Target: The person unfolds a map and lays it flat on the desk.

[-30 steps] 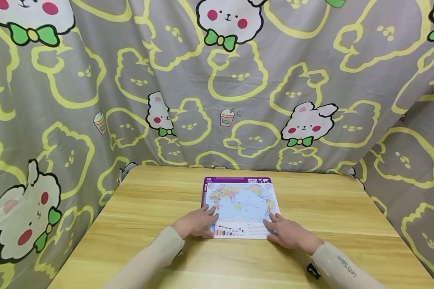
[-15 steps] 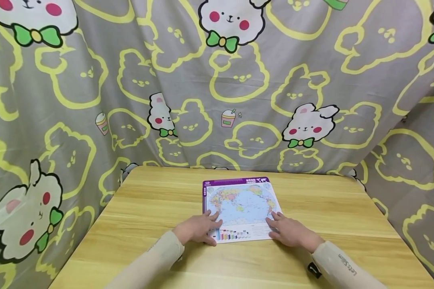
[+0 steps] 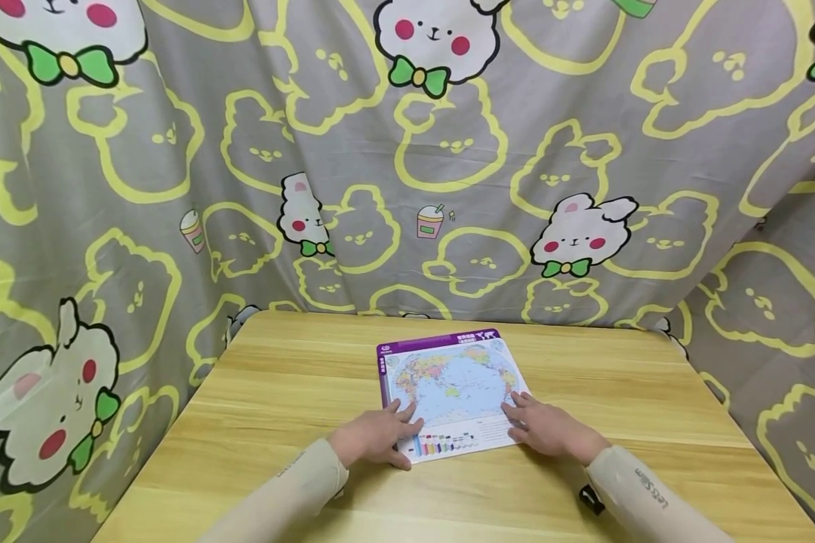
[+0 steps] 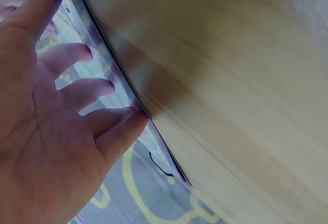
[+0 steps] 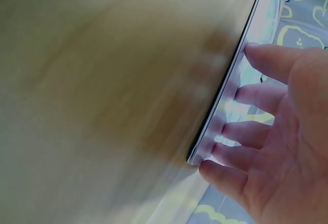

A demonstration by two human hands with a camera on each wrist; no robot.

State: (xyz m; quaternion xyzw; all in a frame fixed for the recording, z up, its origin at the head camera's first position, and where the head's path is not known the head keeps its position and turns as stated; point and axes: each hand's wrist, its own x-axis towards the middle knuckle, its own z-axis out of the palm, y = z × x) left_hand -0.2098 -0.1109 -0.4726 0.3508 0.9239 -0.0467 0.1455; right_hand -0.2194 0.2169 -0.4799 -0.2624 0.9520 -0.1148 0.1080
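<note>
A flat world map board [image 3: 456,385] with a purple top border lies on the wooden table, turned slightly counterclockwise in the head view. My left hand [image 3: 378,436] rests on its lower left side, fingers spread across the edge. On the opposite side, my right hand [image 3: 548,427] touches the lower right edge with its fingers extended. In the left wrist view, fingertips [image 4: 105,85] meet the board's glossy surface and the thumb lies at its rim. Seen from the right wrist, the fingers [image 5: 241,155] lie along the board's thin dark edge. Neither hand curls round it.
The pale wooden table [image 3: 299,377] extends around the board on every side. A grey curtain [image 3: 353,151] with yellow outlines and white rabbits hangs behind the table and along both sides. A small black item [image 3: 591,499] shows under the right sleeve.
The map board has turned counterclockwise, its left side coming toward me. My left hand has moved nearer and slightly right with it, while the right hand has shifted only a little to the right.
</note>
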